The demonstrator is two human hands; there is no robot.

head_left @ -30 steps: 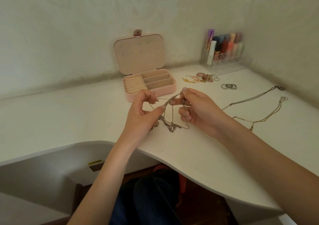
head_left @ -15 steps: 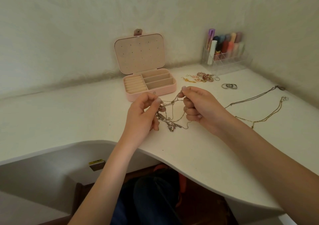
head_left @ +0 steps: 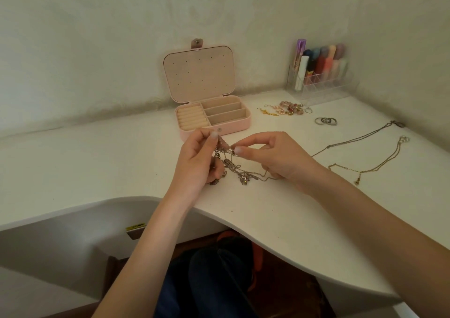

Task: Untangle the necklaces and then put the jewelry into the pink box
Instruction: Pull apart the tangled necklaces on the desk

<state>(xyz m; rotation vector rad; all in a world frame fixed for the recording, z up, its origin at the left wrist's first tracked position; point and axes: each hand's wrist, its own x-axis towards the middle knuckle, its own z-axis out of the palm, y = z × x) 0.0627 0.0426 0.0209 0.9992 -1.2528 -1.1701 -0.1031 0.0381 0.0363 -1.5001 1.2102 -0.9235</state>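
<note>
A tangle of thin silver necklaces [head_left: 239,171] with small pendants hangs between my hands and trails onto the white desk. My left hand [head_left: 197,164] pinches the top of the tangle between thumb and forefinger. My right hand [head_left: 272,157] pinches a strand just to the right of it, its other fingers curled. The pink box [head_left: 239,125] stands open behind my hands, lid upright, its compartments bare. Two untangled gold chains [head_left: 360,154] lie spread out at the right.
Earrings [head_left: 285,109] and two silver rings [head_left: 326,121] lie right of the box. A clear organizer [head_left: 323,83] with cosmetics stands in the back right corner. The desk's curved front edge [head_left: 219,216] runs below my wrists, my knees under it.
My hands dropped lower toward the desk. The right hand shifted right and drew a strand out of the tangle, while the left hand kept its pinch on the top.
</note>
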